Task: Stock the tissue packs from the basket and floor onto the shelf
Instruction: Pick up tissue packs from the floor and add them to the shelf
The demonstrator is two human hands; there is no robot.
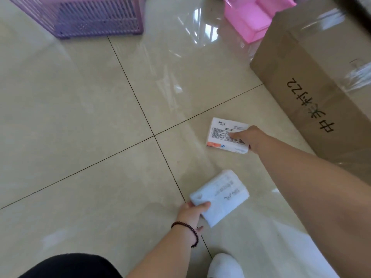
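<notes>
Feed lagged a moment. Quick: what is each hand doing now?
Left hand: closed on a tissue pack.
Right hand: on the floor pack; whether it grips cannot be told.

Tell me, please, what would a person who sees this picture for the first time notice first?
Two bare arms reach down to a glossy tiled floor. The left hand grips one white tissue pack, while the right hand touches a second pack lying flat beside a large cardboard box. A purple basket stands at the top left.
</notes>
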